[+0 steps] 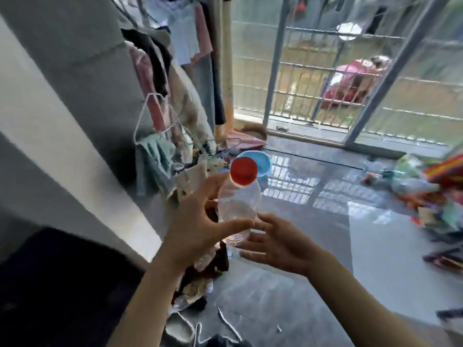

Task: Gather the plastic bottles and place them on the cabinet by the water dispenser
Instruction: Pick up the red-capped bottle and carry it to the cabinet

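Here, an upright plastic bottle (238,204), red cap (243,173) topmost, is gripped by the left hand (198,221), the right hand (278,242) open just beside its base.

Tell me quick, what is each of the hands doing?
Left hand: holding the clear plastic bottle with the red cap, thumb across its lower part.
Right hand: open, fingers straight, beside the bottle's base; contact cannot be told.

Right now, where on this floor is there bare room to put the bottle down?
Bare tile lies right of the right hand, between the blue basin and the litter pile. Crowded below the bottle: rubbish and hangers under the left hand.
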